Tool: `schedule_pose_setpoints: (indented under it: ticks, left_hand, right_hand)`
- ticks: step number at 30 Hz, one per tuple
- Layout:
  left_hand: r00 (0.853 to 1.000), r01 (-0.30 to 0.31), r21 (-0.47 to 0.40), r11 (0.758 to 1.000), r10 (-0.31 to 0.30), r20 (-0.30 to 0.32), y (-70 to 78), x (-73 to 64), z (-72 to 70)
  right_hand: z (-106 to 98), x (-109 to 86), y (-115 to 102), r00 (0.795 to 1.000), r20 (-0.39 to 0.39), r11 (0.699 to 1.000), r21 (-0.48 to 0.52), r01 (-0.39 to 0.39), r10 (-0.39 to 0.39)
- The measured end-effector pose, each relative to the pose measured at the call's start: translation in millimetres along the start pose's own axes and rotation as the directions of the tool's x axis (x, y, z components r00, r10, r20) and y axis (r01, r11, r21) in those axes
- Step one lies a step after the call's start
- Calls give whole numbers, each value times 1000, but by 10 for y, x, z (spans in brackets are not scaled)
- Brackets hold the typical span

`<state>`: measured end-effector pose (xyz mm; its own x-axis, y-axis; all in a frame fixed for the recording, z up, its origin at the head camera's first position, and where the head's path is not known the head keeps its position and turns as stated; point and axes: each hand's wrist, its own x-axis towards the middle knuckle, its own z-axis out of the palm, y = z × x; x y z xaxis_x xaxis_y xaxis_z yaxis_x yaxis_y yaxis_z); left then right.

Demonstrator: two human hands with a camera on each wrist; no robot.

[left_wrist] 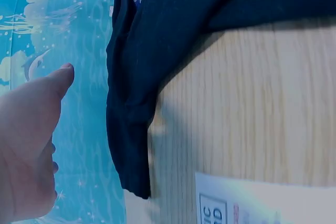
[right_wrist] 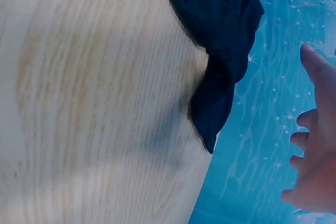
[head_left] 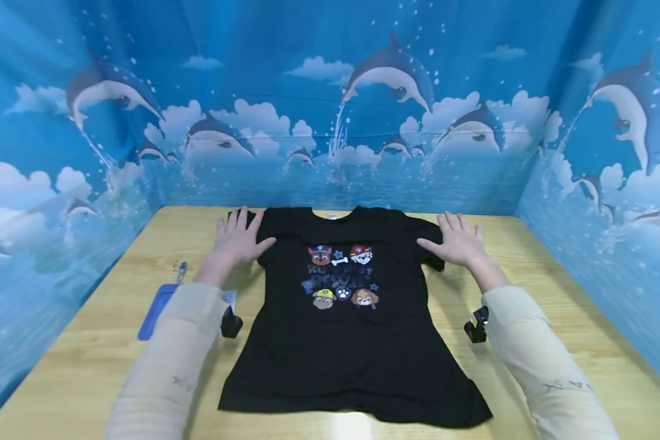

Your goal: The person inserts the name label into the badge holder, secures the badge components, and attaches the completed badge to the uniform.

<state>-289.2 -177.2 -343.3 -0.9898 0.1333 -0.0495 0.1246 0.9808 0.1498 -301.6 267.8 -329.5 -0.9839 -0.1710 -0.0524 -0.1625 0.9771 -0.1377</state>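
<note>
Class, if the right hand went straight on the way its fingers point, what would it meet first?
The right hand would probably meet the dolphin-printed backdrop behind the table, though the depth between hand and backdrop is hard to judge.

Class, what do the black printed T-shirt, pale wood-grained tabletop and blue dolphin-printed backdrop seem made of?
Black printed T-shirt: matte fabric, perhaps cotton; its sleeves drape and wrinkle.
Pale wood-grained tabletop: wood or laminate, slightly glossy; streaked grain, bright reflection.
Blue dolphin-printed backdrop: cloth or thin plastic, finish unclear; it shows soft folds.
</note>
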Motion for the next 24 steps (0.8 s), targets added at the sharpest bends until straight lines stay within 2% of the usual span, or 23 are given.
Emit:
schedule_pose_setpoints:
  ticks: [5, 11, 18, 21, 24]
  left_hand:
    - [1000, 1, -1, 1000, -1, -2, -42, -53, -27]
    - [1000, 12, 6, 1000, -12, -20, -180, -115, -52]
    - [996, 11, 27, 1000, -8, -91, -339, -182, -140]
    - [992, 28, 23, 999, -25, -120, -389, -235, -190]
    - [991, 60, -13, 998, -61, -122, -442, -287, -227]
  right_hand:
    - [-6, 5, 0, 1000, -9, 1000, 4, 2, -2]
    - [-18, 44, -57, 1000, -25, 1000, 7, 17, -17]
    - [-96, 111, -167, 999, -47, 997, 68, 31, -28]
    - [-129, 134, -224, 997, -73, 994, 100, 42, -35]
    - [-150, 148, -289, 995, -83, 990, 132, 59, -48]
